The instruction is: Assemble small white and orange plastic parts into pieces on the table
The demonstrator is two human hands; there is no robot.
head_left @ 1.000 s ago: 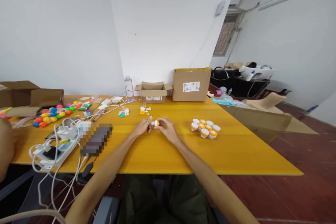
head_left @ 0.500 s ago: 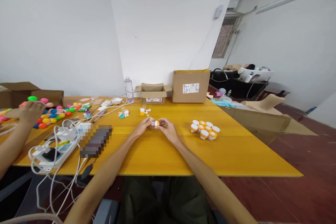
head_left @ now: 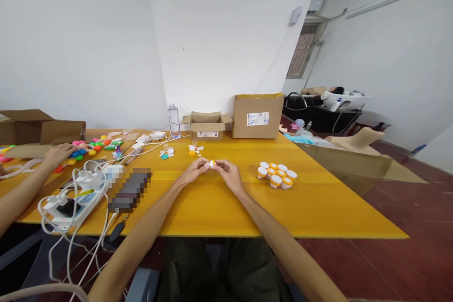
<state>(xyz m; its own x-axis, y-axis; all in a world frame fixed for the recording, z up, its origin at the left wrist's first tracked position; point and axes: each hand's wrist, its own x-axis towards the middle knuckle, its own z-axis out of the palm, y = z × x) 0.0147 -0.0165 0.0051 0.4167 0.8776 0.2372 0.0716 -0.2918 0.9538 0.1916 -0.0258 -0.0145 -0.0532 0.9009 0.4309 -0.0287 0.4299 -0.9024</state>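
Observation:
Between my two hands, just above the middle of the table, is a small clear jar with an orange and white lid [head_left: 213, 163]. My left hand [head_left: 196, 171] grips its clear body, fingers closed round it. On the lid side, my right hand [head_left: 228, 173] pinches the orange rim. Several similar jars with white and orange lids [head_left: 276, 175] stand in a cluster to the right. Beyond my hands lie loose white and orange lid parts [head_left: 193, 150], and left of these a few white and teal parts [head_left: 166, 154].
An open small carton [head_left: 206, 127] and a larger closed carton [head_left: 257, 117] stand against the wall, beside a water bottle [head_left: 174, 121]. On the left are a power strip with cables [head_left: 79, 205], a blurred-out dark object [head_left: 130, 189], and a co-worker's hand [head_left: 61, 153] among coloured balls.
The jar has turned slightly in my hands, its lid now facing more toward me. The co-worker's hand has moved down and right onto the coloured balls.

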